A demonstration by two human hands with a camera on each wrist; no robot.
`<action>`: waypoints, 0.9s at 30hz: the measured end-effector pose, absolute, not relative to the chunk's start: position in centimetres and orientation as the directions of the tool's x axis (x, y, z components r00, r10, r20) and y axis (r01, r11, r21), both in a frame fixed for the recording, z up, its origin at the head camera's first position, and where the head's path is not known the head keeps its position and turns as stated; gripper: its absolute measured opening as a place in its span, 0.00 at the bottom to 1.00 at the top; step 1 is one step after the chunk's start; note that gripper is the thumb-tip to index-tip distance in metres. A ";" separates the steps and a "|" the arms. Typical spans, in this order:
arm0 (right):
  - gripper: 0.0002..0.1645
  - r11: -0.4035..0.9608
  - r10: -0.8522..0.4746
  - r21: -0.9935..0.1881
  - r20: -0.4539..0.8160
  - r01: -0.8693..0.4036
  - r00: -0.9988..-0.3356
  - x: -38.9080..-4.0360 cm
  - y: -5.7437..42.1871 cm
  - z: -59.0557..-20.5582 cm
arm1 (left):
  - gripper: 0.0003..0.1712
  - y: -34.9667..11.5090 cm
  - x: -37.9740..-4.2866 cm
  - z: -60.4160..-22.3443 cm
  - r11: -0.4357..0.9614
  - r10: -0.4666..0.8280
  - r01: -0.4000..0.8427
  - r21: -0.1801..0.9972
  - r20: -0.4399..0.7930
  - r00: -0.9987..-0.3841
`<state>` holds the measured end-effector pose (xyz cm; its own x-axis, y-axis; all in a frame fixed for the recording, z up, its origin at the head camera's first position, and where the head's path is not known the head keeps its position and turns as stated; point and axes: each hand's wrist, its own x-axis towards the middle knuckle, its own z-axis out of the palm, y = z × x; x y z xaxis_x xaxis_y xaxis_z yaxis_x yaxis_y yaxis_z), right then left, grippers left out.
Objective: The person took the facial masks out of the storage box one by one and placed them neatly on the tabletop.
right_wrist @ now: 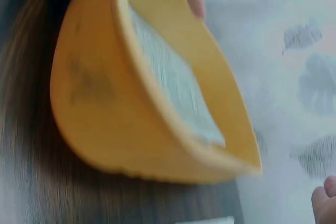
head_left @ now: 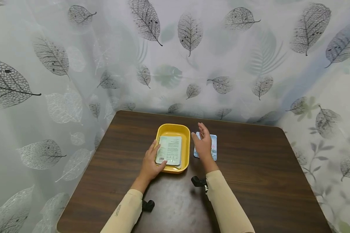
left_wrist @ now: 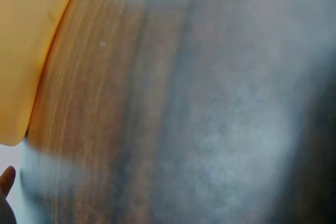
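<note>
A yellow rectangular tray (head_left: 187, 145) sits near the middle of the table. Inside it lies a pale green printed sachet (head_left: 170, 150) with a barcode, over another packet whose corner peeks out below. My left hand (head_left: 150, 163) rests at the tray's left front corner, fingers spread along the left rim and thumb over the sachet's lower edge. To the right of the tray, a light blue packet (head_left: 214, 145) lies on the table, partly hidden by my right hand (head_left: 204, 145). That hand hovers over it with fingers extended and thumb apart, holding nothing.
The dark wooden table (head_left: 259, 168) has rounded corners. A leaf-patterned sheet (head_left: 189, 71) hangs behind and along both sides of it. Black wrist cameras (head_left: 148, 205) stick out from both sleeves.
</note>
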<state>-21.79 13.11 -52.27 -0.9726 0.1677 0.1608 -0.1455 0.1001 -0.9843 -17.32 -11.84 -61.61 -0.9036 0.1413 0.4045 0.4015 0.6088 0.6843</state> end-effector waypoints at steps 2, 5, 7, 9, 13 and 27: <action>0.35 0.064 0.135 -0.991 0.126 -0.119 -0.983 -21.7 11.9 -51.9 | 0.46 -11.8 -17.3 -61.6 0.612 0.143 0.400 0.682 0.403 -0.904; 0.37 0.037 0.091 -0.997 0.069 -0.065 -0.994 -21.5 10.0 -51.9 | 0.46 -11.8 -17.2 -61.5 0.613 0.138 0.392 0.686 0.395 -0.908; 0.37 0.027 0.067 -0.999 0.036 -0.034 -0.997 -21.2 8.8 -52.1 | 0.46 -11.8 -17.2 -61.5 0.615 0.137 0.392 0.684 0.397 -0.907; 0.39 0.057 0.050 -0.998 0.007 -0.005 -0.999 -20.9 7.7 -52.5 | 0.46 -11.7 -17.2 -61.4 0.614 0.138 0.392 0.685 0.395 -0.908; 0.41 0.197 0.039 -0.978 -0.056 0.063 -0.998 -20.5 6.2 -53.6 | 0.46 -11.7 -17.2 -61.5 0.611 0.137 0.385 0.691 0.387 -0.912; 0.34 0.440 0.001 -0.886 -0.161 0.145 -0.987 -20.4 5.3 -55.6 | 0.45 -11.8 -17.3 -61.7 0.603 0.137 0.404 0.688 0.410 -0.902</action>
<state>-20.40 5.31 -55.58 -0.9870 0.0010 -0.1606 0.1447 0.4398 -0.8864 -17.31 -11.83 -61.67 -0.9019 0.1367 0.4096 0.4039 0.6027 0.6882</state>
